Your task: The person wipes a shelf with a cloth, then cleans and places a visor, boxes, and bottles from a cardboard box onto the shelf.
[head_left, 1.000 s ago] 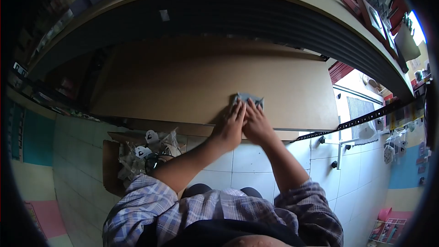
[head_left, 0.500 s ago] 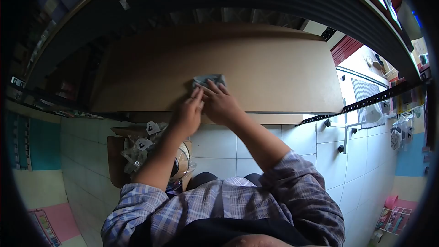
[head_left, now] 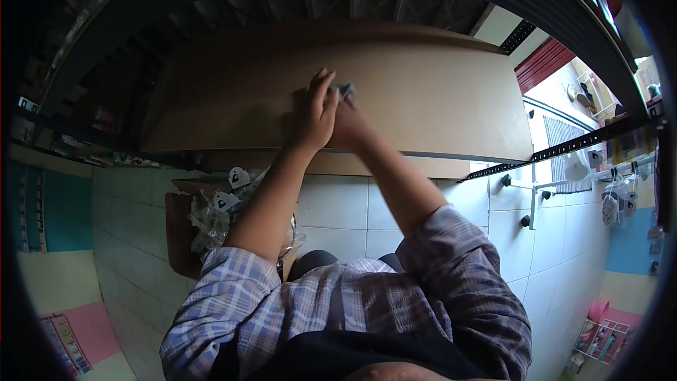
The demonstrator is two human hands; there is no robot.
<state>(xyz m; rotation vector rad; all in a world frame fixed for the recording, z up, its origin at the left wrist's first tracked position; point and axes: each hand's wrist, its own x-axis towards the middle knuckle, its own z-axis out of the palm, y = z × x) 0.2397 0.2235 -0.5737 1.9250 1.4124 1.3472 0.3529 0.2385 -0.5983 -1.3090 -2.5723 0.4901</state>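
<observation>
A bunched grey cloth (head_left: 344, 89) lies on the brown shelf board (head_left: 437, 92), near the middle of its width. My right hand (head_left: 347, 121) presses on the cloth, its fingers folded over it and partly blurred. Just to its left, my left hand (head_left: 319, 114) is raised on edge with its fingers apart, its palm side against or very near my right hand. Nothing shows in my left hand. Part of the cloth is hidden behind the hands.
Below the board at left stands a cardboard box (head_left: 182, 236) with plastic-wrapped items. A dark upper shelf edge (head_left: 92, 25) arches overhead. Black perforated posts (head_left: 578, 144) flank the board at right. White floor tiles (head_left: 331, 204) lie beneath, with a wheeled white stand (head_left: 533, 204) at right.
Both hands and the cloth have moved farther in over the board. The cloth is now more bunched, and my left hand has turned up on edge. The view has shifted slightly.
</observation>
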